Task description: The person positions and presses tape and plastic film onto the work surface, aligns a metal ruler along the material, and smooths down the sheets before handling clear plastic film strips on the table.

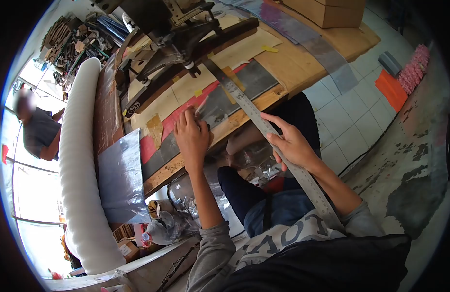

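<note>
right hand holds 1 ruler; left hand at 1 workbench.

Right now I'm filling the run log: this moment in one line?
left hand: over table edge, contents unclear | right hand: holding metal ruler | ruler: crossing table edge

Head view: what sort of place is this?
Probably a workshop, perhaps one working with sheet material: a dark machine on a workbench, a large white roll beside it, and a long metal ruler in the right hand.
</note>
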Action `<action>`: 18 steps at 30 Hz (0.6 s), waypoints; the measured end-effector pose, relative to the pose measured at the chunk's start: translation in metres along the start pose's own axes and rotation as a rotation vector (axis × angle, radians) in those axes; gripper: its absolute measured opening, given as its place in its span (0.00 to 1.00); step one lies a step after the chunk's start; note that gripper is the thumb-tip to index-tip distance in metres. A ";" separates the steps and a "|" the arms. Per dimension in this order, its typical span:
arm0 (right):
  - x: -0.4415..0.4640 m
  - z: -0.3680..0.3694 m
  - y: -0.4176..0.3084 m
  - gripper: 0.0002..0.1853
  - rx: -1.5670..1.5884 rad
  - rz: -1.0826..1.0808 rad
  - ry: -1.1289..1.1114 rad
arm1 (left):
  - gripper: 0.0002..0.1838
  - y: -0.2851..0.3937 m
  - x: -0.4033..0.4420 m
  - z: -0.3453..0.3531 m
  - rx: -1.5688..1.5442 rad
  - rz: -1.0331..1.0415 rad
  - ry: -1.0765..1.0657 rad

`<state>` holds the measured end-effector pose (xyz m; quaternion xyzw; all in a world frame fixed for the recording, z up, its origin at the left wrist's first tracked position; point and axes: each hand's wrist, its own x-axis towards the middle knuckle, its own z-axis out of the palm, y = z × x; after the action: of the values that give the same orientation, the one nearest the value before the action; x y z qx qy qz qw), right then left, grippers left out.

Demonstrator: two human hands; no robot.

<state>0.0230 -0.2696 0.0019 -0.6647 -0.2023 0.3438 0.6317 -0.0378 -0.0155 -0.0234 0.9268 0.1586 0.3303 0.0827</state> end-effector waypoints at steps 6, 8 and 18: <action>-0.004 0.004 -0.012 0.27 -0.026 0.054 0.027 | 0.17 0.004 0.000 -0.001 -0.006 -0.030 -0.013; -0.004 0.004 -0.011 0.27 -0.025 0.058 0.024 | 0.17 0.004 0.000 -0.002 -0.012 -0.048 -0.038; -0.003 0.005 -0.018 0.28 -0.021 0.116 0.032 | 0.16 0.009 0.002 -0.006 0.003 -0.022 0.004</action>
<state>0.0203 -0.2657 0.0198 -0.6872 -0.1568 0.3670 0.6070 -0.0381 -0.0231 -0.0157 0.9244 0.1693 0.3311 0.0845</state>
